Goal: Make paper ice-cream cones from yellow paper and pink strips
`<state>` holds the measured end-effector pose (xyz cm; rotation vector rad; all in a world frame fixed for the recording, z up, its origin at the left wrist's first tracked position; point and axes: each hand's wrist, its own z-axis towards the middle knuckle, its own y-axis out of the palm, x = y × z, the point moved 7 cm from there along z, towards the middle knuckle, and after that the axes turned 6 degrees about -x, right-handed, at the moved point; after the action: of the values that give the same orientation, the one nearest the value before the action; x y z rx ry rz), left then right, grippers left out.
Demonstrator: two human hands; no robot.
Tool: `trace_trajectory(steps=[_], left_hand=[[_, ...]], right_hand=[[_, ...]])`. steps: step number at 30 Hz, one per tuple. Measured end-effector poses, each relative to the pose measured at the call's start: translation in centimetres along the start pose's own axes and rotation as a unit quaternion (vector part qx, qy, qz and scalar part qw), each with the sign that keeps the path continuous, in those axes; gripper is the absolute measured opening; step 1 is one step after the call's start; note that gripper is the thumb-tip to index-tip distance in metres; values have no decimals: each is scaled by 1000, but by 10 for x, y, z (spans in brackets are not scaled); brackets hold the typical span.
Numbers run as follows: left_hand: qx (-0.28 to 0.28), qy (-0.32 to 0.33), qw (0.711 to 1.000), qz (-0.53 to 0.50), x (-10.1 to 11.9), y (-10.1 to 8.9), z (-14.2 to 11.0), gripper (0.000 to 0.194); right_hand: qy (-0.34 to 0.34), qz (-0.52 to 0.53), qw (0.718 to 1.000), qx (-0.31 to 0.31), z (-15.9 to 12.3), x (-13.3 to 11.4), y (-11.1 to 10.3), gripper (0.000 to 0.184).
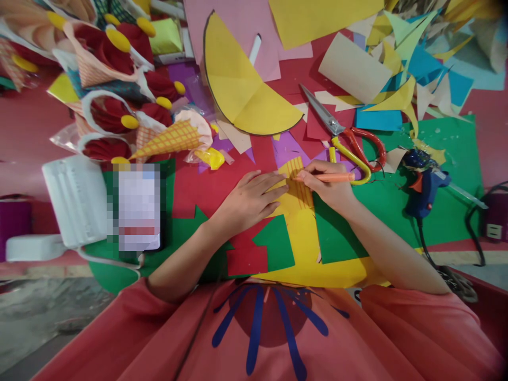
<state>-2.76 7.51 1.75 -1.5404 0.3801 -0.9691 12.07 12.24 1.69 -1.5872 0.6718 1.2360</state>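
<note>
My right hand [331, 185] is closed around an orange marker [335, 178], its tip down on a small piece of yellow paper [291, 168]. Several orange lines run along that piece. My left hand [254, 198] lies flat with fingers stretched out, the fingertips on the paper's left side. Beneath the hands are yellow, red and green sheets. Just beyond the right hand lie scissors [337, 132] with red and yellow handles. Farther out is a large yellow paper fan shape [242, 84] with a dark edge and creases.
Paper cones with red swirls [107, 114] and a yellow checked cone [170, 140] crowd the left. A phone [138, 209] and white power strip [75, 201] lie nearer. At right is a blue glue gun [426, 190] with its cord. Paper scraps and a cardboard tube [353, 69] fill the back right.
</note>
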Motion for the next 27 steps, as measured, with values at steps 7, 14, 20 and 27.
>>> trace_trajectory(steps=[7, 14, 20, 27], left_hand=[[2, -12, 1000, 6, -2, 0, 0, 34], [-26, -46, 999, -9, -9, 3, -1, 40], [-26, -47, 998, -13, -9, 2, 0, 41], [-18, -42, 999, -3, -8, 2, -1, 41]], right_hand=[[15, 37, 999, 24, -1, 0, -3, 28], [5, 23, 1000, 20, -2, -3, -1, 26], [-4, -21, 1000, 13, -3, -2, 0, 24], [-11, -8, 1000, -4, 0, -3, 1, 23]])
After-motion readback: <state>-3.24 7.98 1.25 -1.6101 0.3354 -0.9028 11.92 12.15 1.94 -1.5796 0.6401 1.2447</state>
